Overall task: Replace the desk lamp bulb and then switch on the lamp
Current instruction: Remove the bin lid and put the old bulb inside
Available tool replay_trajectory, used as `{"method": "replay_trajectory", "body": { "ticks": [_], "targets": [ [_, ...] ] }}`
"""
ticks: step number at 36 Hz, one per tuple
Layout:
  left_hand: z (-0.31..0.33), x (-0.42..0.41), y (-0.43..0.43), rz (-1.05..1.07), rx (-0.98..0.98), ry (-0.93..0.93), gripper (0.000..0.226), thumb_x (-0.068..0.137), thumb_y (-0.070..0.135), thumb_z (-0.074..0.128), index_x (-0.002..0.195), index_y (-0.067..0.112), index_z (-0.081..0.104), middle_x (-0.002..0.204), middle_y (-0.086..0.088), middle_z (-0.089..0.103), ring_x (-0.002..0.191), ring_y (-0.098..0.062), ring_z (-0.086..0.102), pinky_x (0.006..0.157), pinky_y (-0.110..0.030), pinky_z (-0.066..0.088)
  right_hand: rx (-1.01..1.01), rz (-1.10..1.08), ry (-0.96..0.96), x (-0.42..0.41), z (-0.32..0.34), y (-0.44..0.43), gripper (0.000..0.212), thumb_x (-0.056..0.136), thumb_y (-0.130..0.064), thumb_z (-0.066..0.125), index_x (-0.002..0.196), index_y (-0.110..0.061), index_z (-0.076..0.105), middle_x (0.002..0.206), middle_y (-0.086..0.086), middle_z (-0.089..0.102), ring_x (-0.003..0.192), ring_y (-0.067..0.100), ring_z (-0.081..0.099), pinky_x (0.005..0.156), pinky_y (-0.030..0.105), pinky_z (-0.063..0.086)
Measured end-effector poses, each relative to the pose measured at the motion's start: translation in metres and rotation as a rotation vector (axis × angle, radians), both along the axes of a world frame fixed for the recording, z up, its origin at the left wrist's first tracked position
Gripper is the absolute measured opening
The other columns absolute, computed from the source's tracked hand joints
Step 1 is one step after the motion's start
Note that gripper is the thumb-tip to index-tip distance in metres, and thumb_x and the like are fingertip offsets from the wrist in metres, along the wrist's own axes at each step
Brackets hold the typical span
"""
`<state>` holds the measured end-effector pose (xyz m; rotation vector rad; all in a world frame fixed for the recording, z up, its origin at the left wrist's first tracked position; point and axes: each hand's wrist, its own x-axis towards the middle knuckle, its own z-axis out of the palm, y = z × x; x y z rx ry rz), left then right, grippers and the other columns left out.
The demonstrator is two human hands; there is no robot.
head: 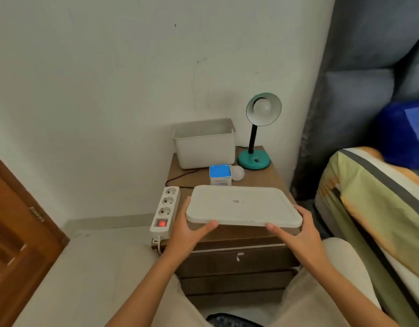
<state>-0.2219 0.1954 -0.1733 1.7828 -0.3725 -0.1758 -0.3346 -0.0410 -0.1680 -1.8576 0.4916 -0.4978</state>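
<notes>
A teal desk lamp (255, 159) stands at the back right of a brown nightstand (272, 178), its shade tilted toward me with a white bulb (262, 106) in it, unlit. A loose white bulb (238, 173) lies beside a small blue and white bulb box (219, 174) in the middle of the top. Both my hands hold a flat white lid (242, 206) just above the front of the nightstand: my left hand (192, 228) at its front left corner, my right hand (295, 228) at its front right corner.
An open white storage box (205, 147) sits at the back left of the nightstand. A white power strip (164, 212) with a red lit switch lies along the left edge. A bed (373, 208) is on the right, a wooden door (17, 234) on the left.
</notes>
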Motion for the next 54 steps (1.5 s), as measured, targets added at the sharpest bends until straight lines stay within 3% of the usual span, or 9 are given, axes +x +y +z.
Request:
{"method": "replay_trajectory", "body": {
  "ticks": [4, 7, 12, 17, 22, 27, 30, 37, 54],
  "targets": [
    [-0.018, -0.003, 0.004, 0.004, 0.087, 0.026, 0.103, 0.058, 0.063, 0.077, 0.141, 0.038, 0.022, 0.133, 0.021, 0.042, 0.129, -0.005, 0.038, 0.108, -0.031, 0.034, -0.01, 0.038, 0.088, 0.003, -0.021, -0.002, 0.081, 0.065, -0.034, 0.081, 0.131, -0.019, 0.037, 0.116, -0.007, 0.046, 0.106, 0.011, 0.047, 0.084, 0.02, 0.041],
    [-0.027, 0.008, 0.003, 0.01, 0.136, 0.062, 0.094, 0.062, 0.053, 0.076, 0.138, 0.036, 0.025, 0.131, 0.021, 0.041, 0.125, -0.001, 0.037, 0.104, -0.026, 0.032, -0.004, 0.077, 0.184, 0.016, -0.033, -0.01, 0.086, 0.063, -0.039, 0.081, 0.133, -0.02, 0.035, 0.116, -0.008, 0.046, 0.107, 0.011, 0.047, 0.089, 0.027, 0.043],
    [-0.07, 0.055, -0.004, -0.004, 0.294, 0.134, 0.096, 0.058, 0.064, 0.077, 0.138, 0.036, 0.031, 0.136, 0.018, 0.045, 0.125, -0.003, 0.042, 0.106, -0.037, 0.04, -0.061, 0.129, 0.333, 0.064, -0.057, -0.028, 0.088, 0.064, -0.035, 0.083, 0.135, -0.017, 0.034, 0.117, -0.006, 0.044, 0.106, 0.01, 0.044, 0.089, 0.027, 0.042],
    [-0.065, 0.055, -0.006, -0.033, 0.383, 0.037, 0.08, 0.064, 0.053, 0.079, 0.129, 0.044, 0.032, 0.127, 0.024, 0.043, 0.118, 0.004, 0.042, 0.097, -0.022, 0.04, -0.182, 0.185, 0.389, 0.072, -0.057, -0.031, 0.097, 0.064, -0.04, 0.081, 0.141, -0.016, 0.027, 0.139, 0.005, 0.042, 0.119, 0.019, 0.045, 0.096, 0.034, 0.041],
    [-0.067, 0.066, -0.004, -0.163, 0.651, -0.026, 0.11, 0.072, 0.066, 0.063, 0.15, 0.023, -0.003, 0.158, 0.007, -0.001, 0.145, -0.014, 0.0, 0.117, -0.039, 0.009, -0.299, 0.238, 0.442, 0.079, -0.051, -0.032, 0.096, 0.07, -0.041, 0.077, 0.143, -0.013, 0.023, 0.147, 0.009, 0.034, 0.131, 0.025, 0.037, 0.105, 0.037, 0.034],
    [-0.06, 0.091, -0.012, -0.196, 0.859, -0.058, 0.119, 0.069, 0.079, 0.049, 0.147, 0.019, -0.018, 0.156, -0.002, -0.025, 0.143, -0.019, -0.023, 0.116, -0.044, -0.005, -0.366, 0.224, 0.41, 0.11, -0.046, -0.035, 0.087, 0.078, -0.046, 0.066, 0.144, -0.012, 0.02, 0.149, 0.01, 0.029, 0.135, 0.026, 0.033, 0.109, 0.037, 0.03],
    [-0.059, 0.089, -0.017, -0.19, 0.927, -0.109, 0.119, 0.069, 0.082, 0.044, 0.147, 0.017, -0.02, 0.154, -0.004, -0.03, 0.141, -0.019, -0.027, 0.113, -0.04, -0.012, -0.437, 0.219, 0.443, 0.117, -0.053, -0.031, 0.089, 0.083, -0.054, 0.054, 0.147, -0.011, 0.009, 0.158, 0.008, 0.011, 0.146, 0.025, 0.012, 0.119, 0.041, 0.014],
    [-0.058, 0.088, -0.021, -0.189, 0.954, -0.13, 0.12, 0.068, 0.083, 0.04, 0.146, 0.016, -0.02, 0.153, -0.005, -0.03, 0.141, -0.019, -0.027, 0.111, -0.036, -0.014, -0.577, 0.181, 0.516, 0.121, -0.062, -0.023, 0.09, 0.088, -0.058, 0.041, 0.148, -0.008, -0.003, 0.159, 0.011, -0.008, 0.147, 0.025, -0.004, 0.121, 0.04, 0.004],
    [-0.044, 0.107, -0.031, -0.045, 0.741, -0.115, 0.093, 0.085, 0.067, 0.039, 0.15, 0.018, -0.006, 0.158, 0.001, -0.018, 0.144, -0.016, -0.016, 0.117, -0.042, 0.004, -0.535, 0.197, 0.541, 0.128, -0.056, -0.03, 0.082, 0.091, -0.046, 0.046, 0.148, -0.008, 0.001, 0.159, 0.01, -0.002, 0.147, 0.024, -0.002, 0.118, 0.037, 0.004]
  ]
}}
